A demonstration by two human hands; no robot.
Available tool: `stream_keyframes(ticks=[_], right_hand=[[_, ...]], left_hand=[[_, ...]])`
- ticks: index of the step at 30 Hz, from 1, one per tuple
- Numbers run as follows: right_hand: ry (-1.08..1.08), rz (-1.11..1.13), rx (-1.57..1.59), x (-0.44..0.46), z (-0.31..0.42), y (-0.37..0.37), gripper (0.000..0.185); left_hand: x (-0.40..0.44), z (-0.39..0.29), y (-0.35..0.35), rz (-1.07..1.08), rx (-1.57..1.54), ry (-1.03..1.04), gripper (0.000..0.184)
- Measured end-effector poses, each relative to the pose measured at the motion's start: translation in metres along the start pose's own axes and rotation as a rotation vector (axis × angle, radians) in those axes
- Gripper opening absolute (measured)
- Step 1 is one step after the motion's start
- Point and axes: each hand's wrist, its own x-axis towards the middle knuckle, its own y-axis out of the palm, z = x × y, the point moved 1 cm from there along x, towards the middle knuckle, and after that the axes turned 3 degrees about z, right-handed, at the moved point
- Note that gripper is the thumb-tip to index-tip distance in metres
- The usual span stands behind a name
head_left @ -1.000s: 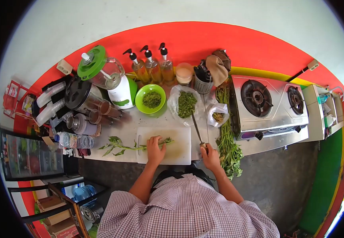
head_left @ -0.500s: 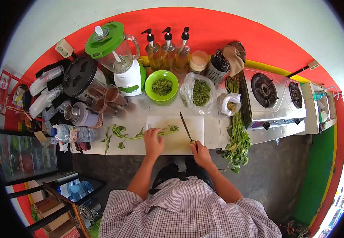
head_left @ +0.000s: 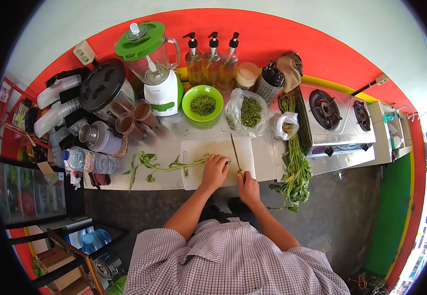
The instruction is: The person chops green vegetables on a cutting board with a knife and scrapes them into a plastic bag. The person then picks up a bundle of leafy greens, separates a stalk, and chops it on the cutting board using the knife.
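Observation:
My left hand is closed on the right end of a green leafy stem over the white cutting board. The stem stretches left past the board's edge onto the metal counter. In my right hand is the handle of a knife, its blade pointing away from me over the board, just right of my left fingers. Beyond the board are a green bowl of chopped greens and a clear plastic bag with more chopped greens.
A bundle of leafy stems lies right of the board, beside a gas stove. A small white bag sits near it. Behind stand a blender, pump bottles and a utensil holder. At left are brown cups and water bottles.
My left hand has moved right along the stem, close to the knife, and its fingers have closed. The knife now points more directly away from me. The camera view has shifted.

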Motion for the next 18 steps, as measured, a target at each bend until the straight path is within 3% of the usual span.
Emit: stream_keyframes(ticks=[6, 13, 18], right_hand=[[-0.013, 0.066, -0.105, 0.010, -0.001, 0.001, 0.032], [-0.035, -0.029, -0.086, 0.006, -0.002, 0.016, 0.037], [-0.031, 0.072, -0.085, 0.001, 0.000, 0.003, 0.033]], left_hand=[[-0.013, 0.017, -0.008, 0.003, -0.059, 0.027, 0.024], [-0.002, 0.021, -0.018, 0.087, -0.028, 0.105, 0.024], [-0.003, 0.028, -0.006, 0.086, -0.012, 0.100, 0.021]])
